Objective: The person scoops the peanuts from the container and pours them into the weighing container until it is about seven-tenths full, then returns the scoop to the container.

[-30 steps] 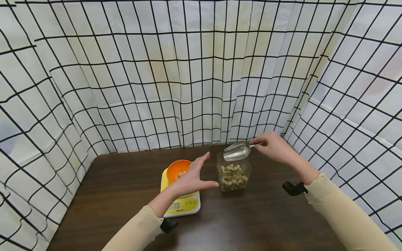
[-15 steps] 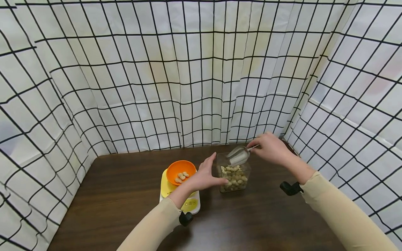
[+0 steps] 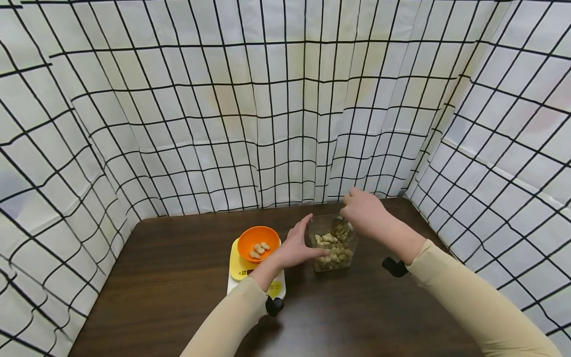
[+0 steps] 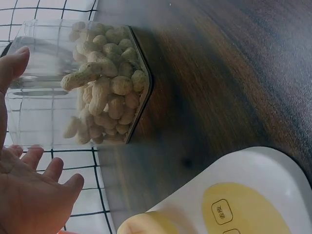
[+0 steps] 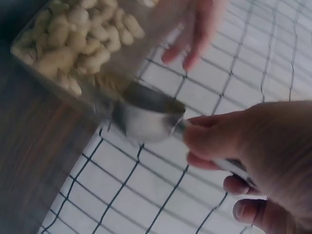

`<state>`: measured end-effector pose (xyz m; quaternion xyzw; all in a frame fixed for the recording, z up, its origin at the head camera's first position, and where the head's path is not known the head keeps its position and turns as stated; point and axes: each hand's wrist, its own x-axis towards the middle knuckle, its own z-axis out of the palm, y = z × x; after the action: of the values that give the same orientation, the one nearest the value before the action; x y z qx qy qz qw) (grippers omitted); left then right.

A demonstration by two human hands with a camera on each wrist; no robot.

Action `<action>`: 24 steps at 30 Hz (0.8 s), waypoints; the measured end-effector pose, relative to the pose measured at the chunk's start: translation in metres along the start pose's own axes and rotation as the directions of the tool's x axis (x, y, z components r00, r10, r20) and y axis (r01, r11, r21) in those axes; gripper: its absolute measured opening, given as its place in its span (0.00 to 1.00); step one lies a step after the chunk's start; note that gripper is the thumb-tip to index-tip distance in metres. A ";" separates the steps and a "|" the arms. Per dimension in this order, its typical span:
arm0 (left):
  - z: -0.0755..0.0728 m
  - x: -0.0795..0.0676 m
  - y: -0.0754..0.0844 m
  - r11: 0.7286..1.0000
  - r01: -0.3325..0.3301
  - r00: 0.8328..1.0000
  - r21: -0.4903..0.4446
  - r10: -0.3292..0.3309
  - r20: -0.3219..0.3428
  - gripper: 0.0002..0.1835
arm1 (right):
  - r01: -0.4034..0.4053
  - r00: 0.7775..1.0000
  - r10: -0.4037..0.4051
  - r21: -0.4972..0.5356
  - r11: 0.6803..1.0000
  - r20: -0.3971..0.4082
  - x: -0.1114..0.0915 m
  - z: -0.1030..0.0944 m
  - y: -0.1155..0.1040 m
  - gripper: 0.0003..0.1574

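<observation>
A clear square container (image 3: pixel 317 227) of peanuts (image 4: pixel 109 92) stands on the table. My right hand (image 3: pixel 367 213) grips a metal scoop (image 5: pixel 146 117) by its handle, and the scoop's bowl is down inside the container at the peanuts. Around the container's left side my left hand (image 3: pixel 298 246) is spread, thumb at the front and fingers behind. Those fingers are fairly straight; whether they touch the wall I cannot tell. Left of that hand, an orange bowl (image 3: pixel 245 243) holding several peanuts sits on a yellow and white kitchen scale (image 3: pixel 236 267), partly hidden by the left wrist.
A dark wooden table (image 3: pixel 169 267) carries everything. White curtains with a black grid (image 3: pixel 276 124) enclose its back and sides, and the container stands near the back edge.
My right hand has lowered the scoop from above the container into the peanuts. The left hand has moved right, from in front of the orange bowl to the container's side.
</observation>
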<state>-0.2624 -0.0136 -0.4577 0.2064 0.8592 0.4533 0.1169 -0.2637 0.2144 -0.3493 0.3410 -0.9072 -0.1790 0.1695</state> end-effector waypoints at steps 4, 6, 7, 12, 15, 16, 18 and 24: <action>0.000 0.000 0.001 1.000 -0.002 1.000 0.010 0.002 -0.011 0.58 | 0.045 0.999 -0.044 -0.080 0.996 0.007 0.007 0.007 -0.009 0.08; 0.001 0.001 0.002 1.000 -0.002 1.000 0.011 0.003 -0.015 0.58 | 0.032 0.999 -0.031 -0.044 0.999 0.019 0.010 0.008 -0.008 0.09; 0.001 0.001 0.002 1.000 -0.003 1.000 0.014 0.003 -0.017 0.58 | 0.022 0.999 -0.021 -0.012 1.000 0.035 0.011 0.009 -0.006 0.09; 0.002 0.001 0.003 1.000 -0.002 1.000 0.019 0.002 -0.025 0.57 | -0.042 0.986 0.007 0.209 0.977 0.164 0.011 0.008 0.004 0.07; 0.003 0.001 0.003 1.000 0.003 1.000 0.020 -0.002 -0.027 0.57 | -0.083 0.978 0.015 0.324 0.943 0.207 0.006 0.013 0.006 0.06; 0.003 0.001 0.002 1.000 0.003 1.000 0.021 -0.002 -0.027 0.57 | -0.083 0.980 0.014 0.346 0.934 0.197 0.004 0.016 0.005 0.05; 0.003 0.001 0.002 1.000 0.003 1.000 0.022 -0.002 -0.029 0.57 | -0.087 0.986 0.027 0.367 0.926 0.165 -0.001 0.025 0.002 0.04; 0.004 0.002 0.002 1.000 -0.004 1.000 0.016 0.004 -0.030 0.58 | -0.139 0.989 0.093 0.489 0.861 0.117 -0.019 0.043 -0.001 0.05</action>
<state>-0.2624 -0.0087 -0.4585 0.2024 0.8641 0.4496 0.1014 -0.2681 0.2359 -0.3907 0.3095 -0.9482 0.0553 0.0463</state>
